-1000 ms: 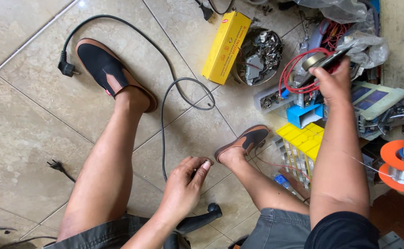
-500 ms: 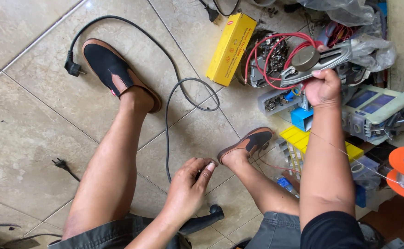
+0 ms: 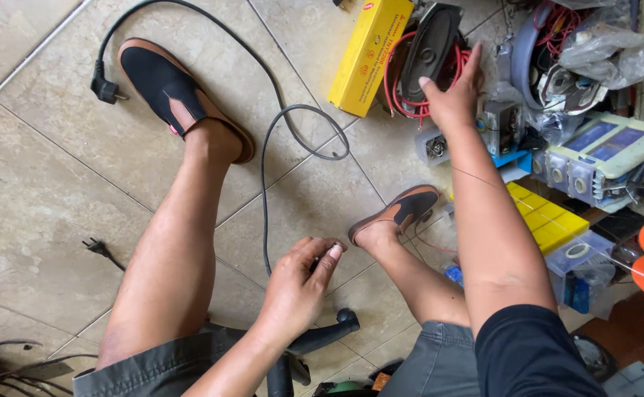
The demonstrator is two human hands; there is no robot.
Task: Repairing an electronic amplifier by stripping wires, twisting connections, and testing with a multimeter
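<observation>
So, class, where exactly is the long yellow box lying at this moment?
In the head view the long yellow box lies on the tiled floor at top centre, just left of the red wires and dark oval speaker that the right hand reaches.

Beige tiled floor (image 3: pixel 35 184) in daylight

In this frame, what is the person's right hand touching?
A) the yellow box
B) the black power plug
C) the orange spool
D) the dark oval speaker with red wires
D: the right hand reaches out with its fingers resting on the dark oval speaker ringed by red wires, just right of the yellow box.
</observation>
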